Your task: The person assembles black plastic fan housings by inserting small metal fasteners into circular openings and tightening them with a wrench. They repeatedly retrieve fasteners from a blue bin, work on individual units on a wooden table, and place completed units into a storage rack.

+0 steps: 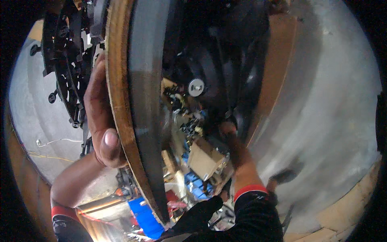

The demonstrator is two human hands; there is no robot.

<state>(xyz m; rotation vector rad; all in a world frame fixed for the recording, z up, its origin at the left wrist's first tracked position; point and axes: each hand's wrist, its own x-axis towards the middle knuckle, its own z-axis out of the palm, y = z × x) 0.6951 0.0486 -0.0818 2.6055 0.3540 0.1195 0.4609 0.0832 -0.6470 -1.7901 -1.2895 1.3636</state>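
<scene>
A tall board [121,101] with a raw wood edge and a dark smooth face stands upright in front of me. My left hand [100,117] is pressed against its left side, fingers stretched up along the wood and thumb bent near the edge. My right hand [229,128] reaches into the dark space right of the board, touching or close to a black part. Shadow hides its fingers. Deeper in that space sits a round silver disc [196,87] with a hub in its middle.
Black brackets [64,68] hang at the far left. A brown panel [276,72] bounds the dark space on the right. Below lie an open cardboard box [203,161], blue pieces [197,186], a bright blue container [146,218] and mixed clutter. Grey floor [334,121] spreads at right.
</scene>
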